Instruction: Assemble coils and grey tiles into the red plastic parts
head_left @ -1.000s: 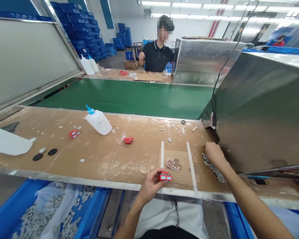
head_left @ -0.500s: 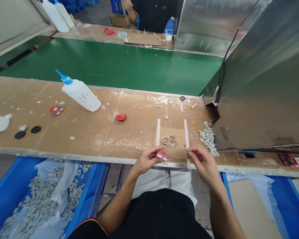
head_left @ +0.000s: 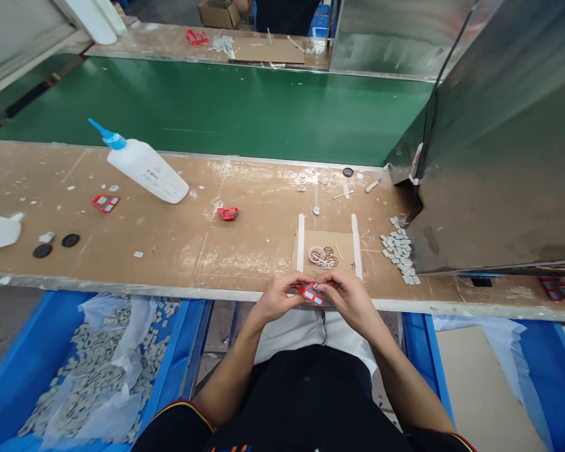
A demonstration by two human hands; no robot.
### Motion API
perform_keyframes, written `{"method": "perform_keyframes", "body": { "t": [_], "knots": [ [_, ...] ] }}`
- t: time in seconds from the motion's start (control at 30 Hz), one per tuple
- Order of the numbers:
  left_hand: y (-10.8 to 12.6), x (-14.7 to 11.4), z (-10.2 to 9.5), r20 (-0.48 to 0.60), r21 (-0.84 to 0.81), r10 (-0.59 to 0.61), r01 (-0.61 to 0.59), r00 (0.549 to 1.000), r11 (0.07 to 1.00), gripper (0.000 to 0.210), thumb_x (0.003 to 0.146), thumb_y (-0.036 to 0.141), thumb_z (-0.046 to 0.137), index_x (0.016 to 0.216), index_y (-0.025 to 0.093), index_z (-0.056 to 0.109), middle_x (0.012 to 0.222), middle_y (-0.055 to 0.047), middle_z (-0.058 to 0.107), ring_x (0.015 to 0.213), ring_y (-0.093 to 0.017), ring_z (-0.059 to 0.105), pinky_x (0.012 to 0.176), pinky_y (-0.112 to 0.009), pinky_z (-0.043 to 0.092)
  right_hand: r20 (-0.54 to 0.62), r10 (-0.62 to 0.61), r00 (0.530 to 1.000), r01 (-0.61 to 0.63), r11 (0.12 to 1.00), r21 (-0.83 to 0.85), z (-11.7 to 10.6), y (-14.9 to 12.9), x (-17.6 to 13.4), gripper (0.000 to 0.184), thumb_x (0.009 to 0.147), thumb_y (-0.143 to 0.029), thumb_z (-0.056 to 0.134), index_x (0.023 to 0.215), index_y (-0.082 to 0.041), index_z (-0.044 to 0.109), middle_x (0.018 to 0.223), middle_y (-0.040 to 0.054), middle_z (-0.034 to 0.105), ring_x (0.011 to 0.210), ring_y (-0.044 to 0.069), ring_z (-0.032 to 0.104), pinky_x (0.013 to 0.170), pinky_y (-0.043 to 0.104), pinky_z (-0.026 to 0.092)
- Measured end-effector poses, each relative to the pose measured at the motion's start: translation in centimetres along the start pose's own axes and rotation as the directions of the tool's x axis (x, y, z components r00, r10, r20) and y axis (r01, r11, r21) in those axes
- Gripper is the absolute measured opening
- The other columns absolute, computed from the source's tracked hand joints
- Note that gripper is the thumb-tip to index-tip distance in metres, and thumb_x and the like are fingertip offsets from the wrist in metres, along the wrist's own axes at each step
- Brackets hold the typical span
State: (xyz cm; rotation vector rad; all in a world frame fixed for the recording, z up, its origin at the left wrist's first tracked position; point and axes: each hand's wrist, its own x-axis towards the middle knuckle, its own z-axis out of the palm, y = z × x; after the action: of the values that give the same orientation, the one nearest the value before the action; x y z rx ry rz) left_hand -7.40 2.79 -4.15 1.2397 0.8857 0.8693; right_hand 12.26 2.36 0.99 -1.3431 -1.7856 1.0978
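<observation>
My left hand (head_left: 277, 298) is closed on a small red toy car part (head_left: 312, 295) with grey trim and pale blue windows, at the table's front edge. Close against the part's right side, my right hand (head_left: 348, 298) has its fingers pinched together. A tiny pale bit shows at those fingertips, too small to name. Just beyond both hands, a small round cup (head_left: 316, 254) and several shiny metal pieces (head_left: 328, 258) lie on a cardboard pad (head_left: 343, 242) between two white tape strips.
A glue bottle (head_left: 145, 171) lies left of centre, with another red car part (head_left: 228, 214) nearby. Small grey tiles (head_left: 399, 251) are heaped by the metal housing (head_left: 489, 176). A green conveyor belt (head_left: 245, 107) runs behind the table. Blue bins (head_left: 188, 333) stand below.
My right hand has moved left from the right tape strip to the red car part. My left hand still holds that part. The view has tilted slightly downward.
</observation>
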Motion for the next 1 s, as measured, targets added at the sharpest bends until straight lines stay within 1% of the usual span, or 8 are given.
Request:
{"method": "perform_keyframes", "body": {
  "t": [0.2,0.3,0.37,0.57,0.7,0.83,0.93,1.0],
  "knots": [
    [0.4,0.0,0.1,0.005,0.147,0.039,-0.04,0.999,0.988,0.021,0.078,0.021,0.07,0.099,0.017,0.075,0.096,-0.007,0.078,0.087,-0.019,0.072,0.082,-0.03,0.058,0.024,-0.115,0.993,0.117,0.972,-0.202,0.1,-0.4,-0.3,0.019,0.095,-0.015,0.052,0.084,-0.02,0.066,0.078,0.0025,0.061,0.071,0.017,0.06,0.064,0.026,0.048],
    [0.7,-0.2,0.1,0.011,0.237,0.055,-0.056,0.998,0.97,0.021,0.079,0.017,0.065,0.097,0.018,0.074,0.092,-0.005,0.078,0.082,-0.018,0.071,0.079,-0.028,0.057,0.027,-0.119,0.992,0.121,0.937,-0.329,0.6,-0.3,-1.0,0.023,0.098,-0.016,0.048,0.087,-0.02,0.067,0.077,0.0026,0.057,0.067,0.016,0.058,0.061,0.025,0.045],
    [0.7,-0.3,0.1,0.009,0.285,0.063,-0.063,0.998,0.957,0.02,0.078,0.015,0.063,0.095,0.018,0.072,0.088,-0.004,0.076,0.078,-0.017,0.069,0.075,-0.027,0.056,0.035,-0.11,0.993,0.116,0.936,-0.332,0.8,-0.1,-1.5,0.023,0.1,-0.017,0.047,0.092,-0.02,0.068,0.08,0.0032,0.058,0.069,0.017,0.06,0.062,0.025,0.046],
    [0.5,-0.4,0.0,0.029,0.367,0.089,-0.093,0.996,0.925,0.019,0.077,0.011,0.062,0.092,0.019,0.071,0.082,-0.003,0.074,0.074,-0.017,0.066,0.071,-0.026,0.052,0.063,-0.14,0.988,0.145,0.985,-0.094,0.4,0.3,-2.1,0.018,0.099,-0.018,0.051,0.097,-0.02,0.069,0.081,0.0023,0.055,0.072,0.016,0.06,0.066,0.026,0.051],
    [0.3,-0.2,0.0,0.004,0.332,0.089,-0.085,0.996,0.939,0.018,0.077,0.012,0.065,0.093,0.019,0.071,0.084,-0.003,0.073,0.075,-0.016,0.066,0.072,-0.025,0.052,0.017,-0.13,0.991,0.13,0.991,0.023,0.8,0.7,-2.2,0.017,0.098,-0.019,0.055,0.104,-0.021,0.071,0.097,0.0067,0.061,0.092,0.019,0.065,0.082,0.033,0.056],
    [-0.2,-0.1,0.0,-0.013,0.213,0.111,-0.105,0.994,0.971,0.014,0.08,0.017,0.068,0.094,0.018,0.071,0.089,-0.005,0.072,0.082,-0.018,0.068,0.076,-0.026,0.055,-0.071,-0.026,0.997,0.041,0.973,0.227,2.3,1.9,-2.8,0.026,0.095,-0.03,0.063,0.12,-0.024,0.068,0.113,0.0092,0.062,0.101,0.02,0.068,0.089,0.035,0.059],
    [-0.4,0.0,0.0,-0.008,0.187,0.182,-0.177,0.983,0.966,0.011,0.083,0.022,0.07,0.093,0.019,0.07,0.094,-0.008,0.071,0.089,-0.02,0.068,0.079,-0.029,0.055,-0.053,0.056,0.997,-0.03,0.912,0.409,3.2,2.5,-3.1,0.035,0.093,-0.035,0.067,0.126,-0.024,0.064,0.118,0.0096,0.062,0.1,0.019,0.07,0.089,0.034,0.06],
    [-0.1,0.0,-0.1,0.01,0.184,0.215,-0.213,0.977,0.96,0.012,0.085,0.026,0.072,0.094,0.019,0.071,0.103,-0.01,0.07,0.097,-0.022,0.067,0.081,-0.031,0.056,-0.038,0.077,0.996,-0.052,0.892,0.45,3.3,2.6,-3.1,0.034,0.092,-0.035,0.068,0.124,-0.023,0.065,0.119,0.0099,0.064,0.101,0.02,0.07,0.089,0.035,0.061]
  ]
}}
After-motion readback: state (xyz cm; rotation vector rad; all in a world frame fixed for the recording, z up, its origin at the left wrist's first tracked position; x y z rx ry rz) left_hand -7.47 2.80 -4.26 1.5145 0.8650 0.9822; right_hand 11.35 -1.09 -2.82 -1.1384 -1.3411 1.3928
